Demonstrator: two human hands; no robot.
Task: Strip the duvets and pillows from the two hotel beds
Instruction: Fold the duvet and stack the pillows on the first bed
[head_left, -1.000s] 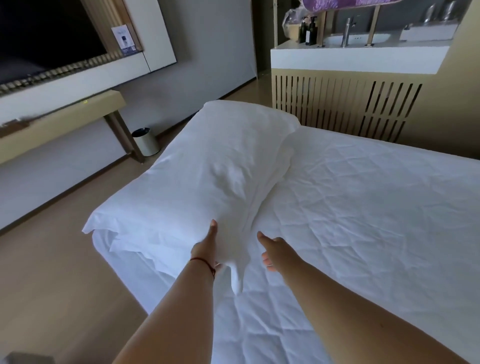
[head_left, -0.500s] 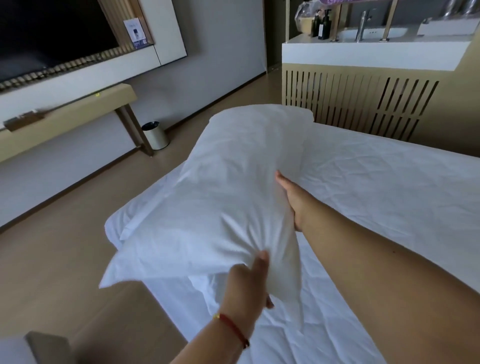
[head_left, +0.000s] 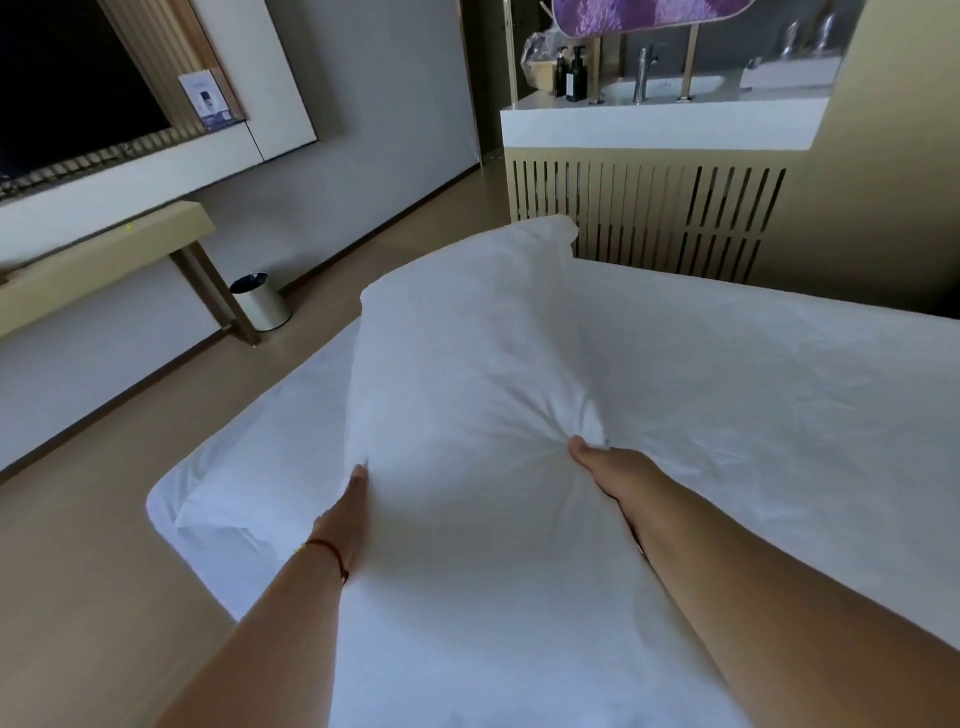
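White pillow (head_left: 483, 374) gripped by left hand (head_left: 343, 514), right hand (head_left: 608, 467).

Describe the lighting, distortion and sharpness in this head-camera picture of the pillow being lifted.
Head view: dim, soft daylight, no hard shadows; wide-angle lens bows the beige slatted partition and stretches both forearms; white pillow slightly overexposed, creases faint; dark wall-mounted screen shows no glare; overall mildly soft, not motion-blurred.
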